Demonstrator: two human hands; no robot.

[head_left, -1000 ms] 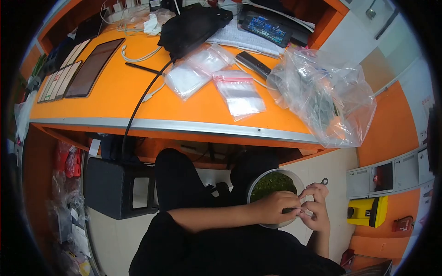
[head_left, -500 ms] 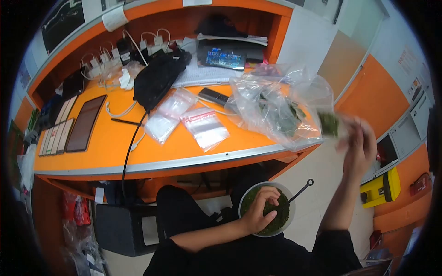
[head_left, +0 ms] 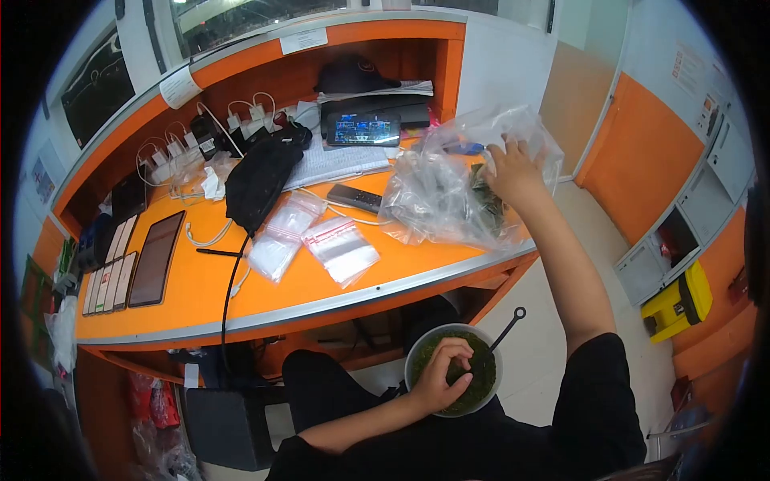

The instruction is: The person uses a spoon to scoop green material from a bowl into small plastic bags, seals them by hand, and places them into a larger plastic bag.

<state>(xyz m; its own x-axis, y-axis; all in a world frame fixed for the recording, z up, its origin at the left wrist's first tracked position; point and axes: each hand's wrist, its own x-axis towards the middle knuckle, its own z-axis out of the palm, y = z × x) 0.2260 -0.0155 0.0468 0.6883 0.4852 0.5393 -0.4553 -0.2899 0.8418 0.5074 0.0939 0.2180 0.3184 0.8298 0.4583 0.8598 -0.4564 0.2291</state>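
My left hand (head_left: 443,375) is over the bowl (head_left: 497,377) of chopped green matter, its fingers loosely curled and the thumb apart, with nothing visible in it. A dark long-handled utensil (head_left: 508,327) leans out over the bowl's right rim. My right hand (head_left: 515,170) is at the large clear plastic bag (head_left: 425,188) on the desk's right end, fingers spread, nothing seen gripped. Below its fingers, green-filled packets (head_left: 486,196) show through the plastic.
On the orange desk (head_left: 321,276) lie small zip bags (head_left: 341,250), a remote (head_left: 354,198), a black pouch (head_left: 261,180), a lit phone (head_left: 363,129), a tablet (head_left: 157,259) and several phones (head_left: 108,282). A black stool (head_left: 228,427) stands below left.
My right hand has moved left and up to the large bag; the green packet it held is no longer visible in its fingers. My left hand stays over the bowl. The view has shifted.
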